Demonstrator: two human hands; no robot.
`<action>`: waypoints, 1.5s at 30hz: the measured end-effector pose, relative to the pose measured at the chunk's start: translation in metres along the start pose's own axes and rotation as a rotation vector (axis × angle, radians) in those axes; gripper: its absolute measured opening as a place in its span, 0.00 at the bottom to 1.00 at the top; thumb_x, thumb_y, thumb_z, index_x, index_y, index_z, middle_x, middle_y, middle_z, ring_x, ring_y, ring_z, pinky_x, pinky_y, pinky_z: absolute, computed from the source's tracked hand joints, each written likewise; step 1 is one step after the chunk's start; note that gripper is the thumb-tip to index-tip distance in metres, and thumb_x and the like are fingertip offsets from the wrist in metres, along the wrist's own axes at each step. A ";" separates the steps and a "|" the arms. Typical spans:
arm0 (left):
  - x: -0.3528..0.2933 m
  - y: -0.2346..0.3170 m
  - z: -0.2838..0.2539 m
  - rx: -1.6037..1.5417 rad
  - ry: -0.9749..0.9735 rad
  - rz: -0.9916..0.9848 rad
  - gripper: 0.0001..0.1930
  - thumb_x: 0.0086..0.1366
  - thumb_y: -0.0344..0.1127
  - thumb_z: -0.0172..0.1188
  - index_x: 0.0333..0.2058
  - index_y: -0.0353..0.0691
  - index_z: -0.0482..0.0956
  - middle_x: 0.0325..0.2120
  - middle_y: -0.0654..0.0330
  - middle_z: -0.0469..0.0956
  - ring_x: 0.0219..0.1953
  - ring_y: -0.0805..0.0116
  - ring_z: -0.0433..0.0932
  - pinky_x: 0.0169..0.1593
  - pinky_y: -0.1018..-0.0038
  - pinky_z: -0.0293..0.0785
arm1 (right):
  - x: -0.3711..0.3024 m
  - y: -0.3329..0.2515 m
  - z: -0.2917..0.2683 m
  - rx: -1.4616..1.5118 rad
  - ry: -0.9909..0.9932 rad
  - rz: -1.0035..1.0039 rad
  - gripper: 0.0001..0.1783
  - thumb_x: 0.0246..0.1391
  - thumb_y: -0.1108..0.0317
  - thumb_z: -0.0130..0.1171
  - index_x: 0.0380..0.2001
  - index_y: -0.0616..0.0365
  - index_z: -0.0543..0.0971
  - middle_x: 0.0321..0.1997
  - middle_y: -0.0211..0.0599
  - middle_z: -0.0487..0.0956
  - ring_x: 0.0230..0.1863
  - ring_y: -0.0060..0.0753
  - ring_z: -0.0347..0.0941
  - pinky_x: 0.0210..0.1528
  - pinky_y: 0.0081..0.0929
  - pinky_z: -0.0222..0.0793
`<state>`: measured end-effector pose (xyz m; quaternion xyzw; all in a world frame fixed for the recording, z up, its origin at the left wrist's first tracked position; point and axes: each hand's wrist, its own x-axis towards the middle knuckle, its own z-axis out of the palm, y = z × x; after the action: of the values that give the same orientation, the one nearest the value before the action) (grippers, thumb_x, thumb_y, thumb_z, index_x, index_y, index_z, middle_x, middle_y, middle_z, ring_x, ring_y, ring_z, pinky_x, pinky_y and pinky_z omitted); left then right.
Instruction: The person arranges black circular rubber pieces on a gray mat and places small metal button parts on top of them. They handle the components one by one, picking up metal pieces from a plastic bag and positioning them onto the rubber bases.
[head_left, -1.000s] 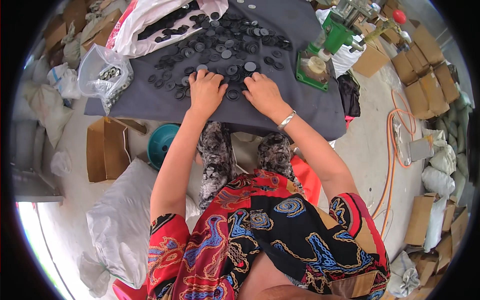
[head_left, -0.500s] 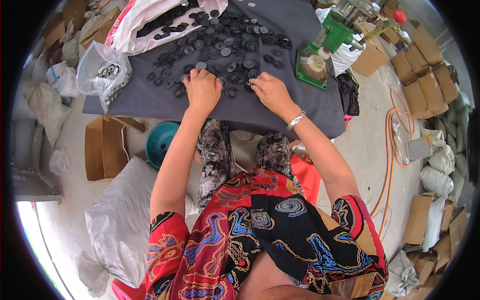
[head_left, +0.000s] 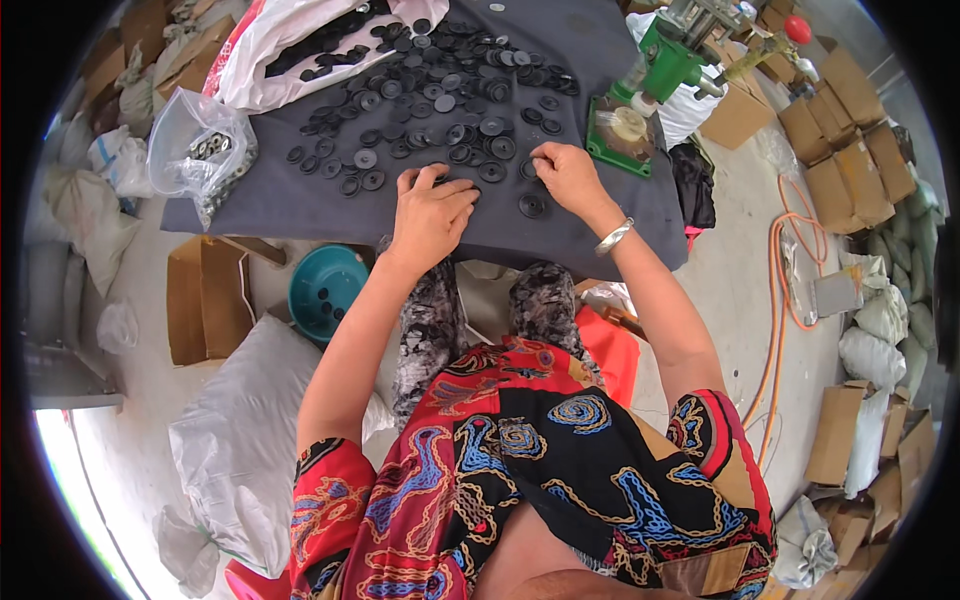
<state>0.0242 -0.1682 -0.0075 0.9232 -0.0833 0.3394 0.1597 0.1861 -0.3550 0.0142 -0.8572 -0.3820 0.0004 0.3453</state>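
Many black round discs [head_left: 445, 103] with raised rims lie loosely spread over the dark grey cloth-covered table [head_left: 290, 215]. My left hand [head_left: 432, 215] is palm down at the near edge of the spread, its fingers apart and its fingertips on a dark disc that they partly hide. To its right, my right hand [head_left: 572, 182], with a silver bangle at the wrist, has thumb and forefinger pinched at the edge of a black disc [head_left: 527, 169]. A single disc [head_left: 531, 205] lies just below those fingers.
A green hand press [head_left: 625, 130] with a red-knobbed lever stands at the table's right. On the left are a clear plastic bag [head_left: 190, 165] of small metal rings and a white bag [head_left: 275, 75] holding black pieces. A teal basin [head_left: 325, 290] sits below the table edge.
Both hands have shifted right and slightly nearer me. My left fingers have spread from a tighter curl. A single disc now lies below my right hand.
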 end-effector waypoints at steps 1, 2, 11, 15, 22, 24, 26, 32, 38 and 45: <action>0.001 0.000 -0.004 -0.035 -0.006 0.007 0.12 0.52 0.31 0.62 0.38 0.41 0.82 0.41 0.62 0.81 0.50 0.55 0.71 0.54 0.55 0.60 | -0.002 0.005 0.000 -0.028 -0.023 0.004 0.11 0.52 0.67 0.55 0.35 0.63 0.80 0.31 0.48 0.81 0.35 0.50 0.77 0.39 0.40 0.71; 0.002 -0.002 -0.007 -0.070 -0.011 0.014 0.13 0.52 0.32 0.62 0.39 0.42 0.82 0.42 0.62 0.80 0.50 0.55 0.71 0.54 0.55 0.60 | -0.004 0.009 0.000 -0.056 -0.045 0.008 0.12 0.52 0.66 0.56 0.34 0.63 0.80 0.31 0.48 0.80 0.35 0.50 0.77 0.40 0.40 0.71; -0.017 -0.085 -0.006 0.523 0.236 -0.557 0.21 0.61 0.44 0.57 0.50 0.42 0.75 0.55 0.49 0.70 0.60 0.48 0.62 0.60 0.49 0.54 | 0.021 -0.023 0.012 -0.209 0.019 -0.141 0.17 0.50 0.61 0.61 0.41 0.61 0.78 0.36 0.46 0.74 0.40 0.49 0.73 0.43 0.41 0.70; -0.016 -0.083 -0.004 0.496 0.190 -0.557 0.22 0.61 0.45 0.57 0.51 0.40 0.74 0.56 0.48 0.69 0.61 0.46 0.61 0.61 0.48 0.53 | 0.028 -0.016 0.022 -0.290 -0.032 -0.146 0.19 0.49 0.61 0.62 0.41 0.62 0.77 0.38 0.46 0.75 0.43 0.48 0.73 0.44 0.40 0.70; -0.016 -0.078 -0.007 0.512 0.179 -0.600 0.21 0.61 0.45 0.58 0.50 0.41 0.76 0.54 0.51 0.72 0.60 0.50 0.63 0.60 0.50 0.56 | 0.017 0.008 -0.007 -0.294 -0.043 -0.028 0.19 0.48 0.60 0.62 0.40 0.62 0.79 0.39 0.46 0.75 0.41 0.48 0.74 0.44 0.39 0.70; -0.016 -0.077 -0.007 0.509 0.163 -0.605 0.21 0.61 0.45 0.58 0.49 0.41 0.76 0.54 0.51 0.72 0.60 0.50 0.63 0.60 0.50 0.57 | 0.017 0.018 -0.011 -0.246 -0.087 -0.045 0.20 0.48 0.59 0.63 0.40 0.61 0.80 0.38 0.45 0.75 0.41 0.47 0.74 0.44 0.39 0.70; -0.015 -0.076 -0.008 0.506 0.157 -0.606 0.21 0.60 0.45 0.58 0.49 0.40 0.76 0.54 0.51 0.72 0.60 0.51 0.64 0.59 0.50 0.57 | 0.020 0.020 -0.012 -0.250 -0.080 -0.069 0.20 0.48 0.58 0.63 0.41 0.60 0.80 0.37 0.44 0.75 0.40 0.46 0.74 0.44 0.39 0.69; -0.016 -0.076 -0.009 0.487 0.176 -0.603 0.20 0.60 0.43 0.58 0.49 0.40 0.76 0.53 0.51 0.72 0.59 0.51 0.65 0.59 0.52 0.59 | 0.056 -0.015 0.007 -0.224 0.000 -0.324 0.18 0.52 0.61 0.60 0.45 0.56 0.79 0.38 0.43 0.74 0.42 0.44 0.73 0.45 0.38 0.69; -0.015 -0.077 -0.009 0.481 0.187 -0.606 0.20 0.57 0.40 0.59 0.48 0.41 0.76 0.52 0.52 0.73 0.58 0.52 0.66 0.58 0.53 0.60 | 0.076 -0.017 0.024 -0.232 -0.124 -0.250 0.14 0.52 0.64 0.58 0.41 0.56 0.80 0.39 0.45 0.74 0.42 0.46 0.73 0.44 0.38 0.70; -0.016 -0.078 -0.009 0.479 0.175 -0.612 0.20 0.57 0.39 0.59 0.48 0.41 0.76 0.52 0.53 0.73 0.58 0.54 0.66 0.58 0.54 0.60 | 0.072 0.000 -0.007 -0.002 -0.008 -0.089 0.12 0.55 0.62 0.55 0.33 0.60 0.79 0.28 0.47 0.78 0.34 0.48 0.75 0.38 0.39 0.69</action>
<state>0.0270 -0.0916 -0.0297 0.8841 0.2912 0.3633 0.0402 0.2387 -0.3122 0.0390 -0.8396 -0.4213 -0.0118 0.3426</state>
